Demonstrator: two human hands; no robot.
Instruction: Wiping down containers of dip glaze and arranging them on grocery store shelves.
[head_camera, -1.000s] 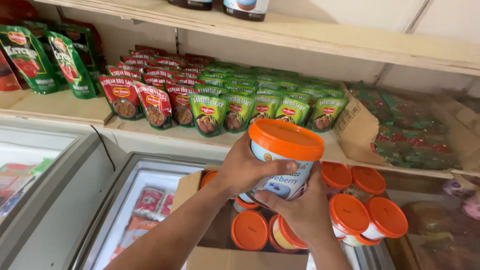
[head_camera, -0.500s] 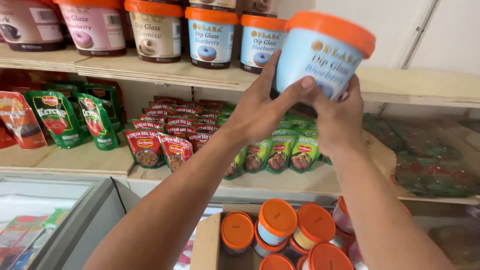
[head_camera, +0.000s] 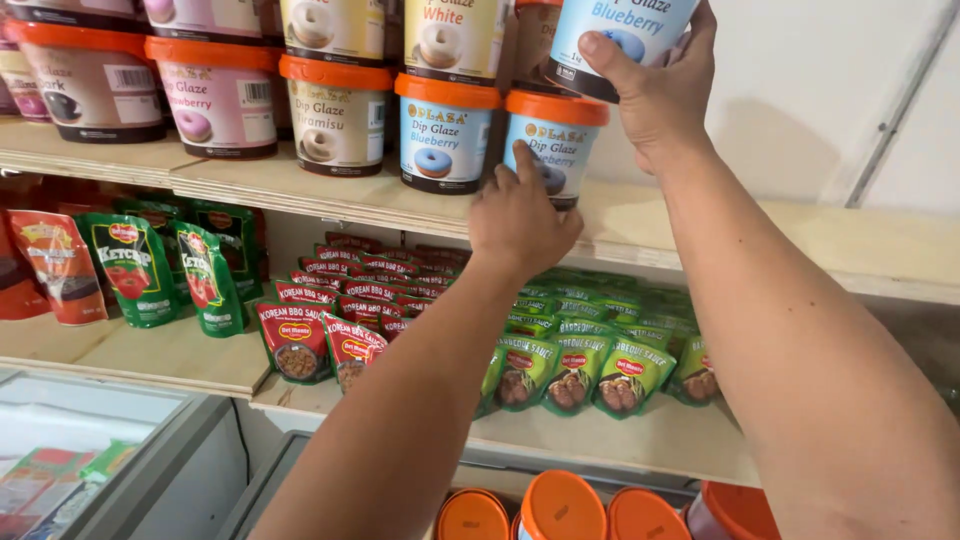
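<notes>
The right hand gripped a blue tub above the lower tub, which the left hand's fingers steadied on the shelf; stacking seemed underway, needing square alignment.

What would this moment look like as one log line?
right hand: holds blue-labelled tub over stack | left hand: steadies orange-lidded blue tub | wooden shelf

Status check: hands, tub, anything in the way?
Right hand grips blue tub above orange-lidded tub. Left hand steadies that lower tub. Nothing blocking.
</notes>
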